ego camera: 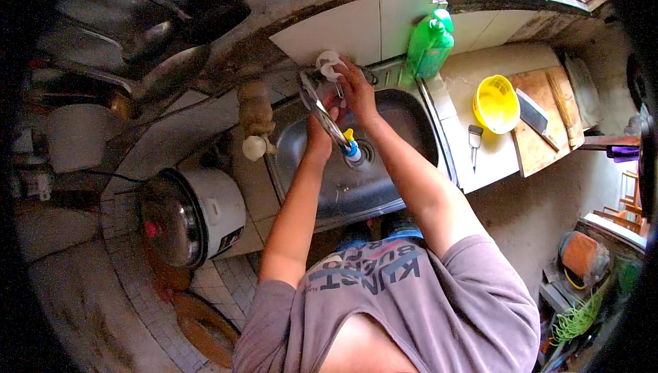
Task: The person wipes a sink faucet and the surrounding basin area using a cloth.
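Observation:
Both hands reach to the back of the stainless steel sink [378, 188], behind a curved chrome faucet [321, 108] whose blue and white nozzle has a yellow tab. My right hand [359, 94] has its fingertips at a small white object [329, 64] near the back wall; whether it grips it is unclear. Lower and to the left, my left hand [321, 129] is partly hidden by the faucet neck. A small shiny piece shows between the hands, too blurred to name. A green pump bottle [431, 47] stands at the sink's back right corner.
On the right counter are a yellow plastic basket [496, 105], a metal spatula-like utensil [474, 142] and a wooden cutting board [552, 116] bearing a cleaver [534, 113]. To the left stand a rice cooker [193, 219] and a tan jar-like container [255, 108].

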A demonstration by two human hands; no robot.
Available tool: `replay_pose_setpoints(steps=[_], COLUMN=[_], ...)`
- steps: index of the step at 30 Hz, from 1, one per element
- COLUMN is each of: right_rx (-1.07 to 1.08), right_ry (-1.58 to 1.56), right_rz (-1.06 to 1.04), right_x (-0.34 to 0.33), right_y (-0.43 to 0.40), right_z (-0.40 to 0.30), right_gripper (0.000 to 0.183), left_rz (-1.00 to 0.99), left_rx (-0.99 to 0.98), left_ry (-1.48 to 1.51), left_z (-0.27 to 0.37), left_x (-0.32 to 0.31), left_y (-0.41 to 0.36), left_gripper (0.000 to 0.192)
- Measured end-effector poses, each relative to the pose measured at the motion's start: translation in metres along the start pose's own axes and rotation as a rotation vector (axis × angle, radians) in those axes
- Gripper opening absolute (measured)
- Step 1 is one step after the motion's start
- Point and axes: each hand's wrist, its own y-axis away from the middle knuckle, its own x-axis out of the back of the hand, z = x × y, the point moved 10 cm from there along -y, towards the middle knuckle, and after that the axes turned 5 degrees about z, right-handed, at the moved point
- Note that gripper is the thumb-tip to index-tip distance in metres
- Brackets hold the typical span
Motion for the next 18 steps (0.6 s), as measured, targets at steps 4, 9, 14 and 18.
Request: replay_pose_setpoints(steps=[4,9,14,18], right_rx=[0.054,-0.805,-0.501,0.094], right_ry=[0.183,-0.512,-0.277,0.311], right_rz=[0.103,0.012,0.070,0.010], right_x=[0.018,0.009,0.049,0.031], right_y=[0.031,0.131,0.103,0.030], right_z=[-0.006,0.086,0.072,0.003], right_gripper=[0.025,0.033,0.040,0.040], left_rz=[0.025,-0.040,0.169,0.333], left_rx=[0.035,-0.050,-0.131,-0.727], left_ry=[-0.013,-0.390,-0.362,-0.694], left_z=[-0.031,-0.074,-0.061,0.007], left_x=[0.011,0.016,0.040,0.040], left_y=[0.010,0.015,-0.006,-0.025], left_gripper=[0.043,0.037,0.023,0.015])
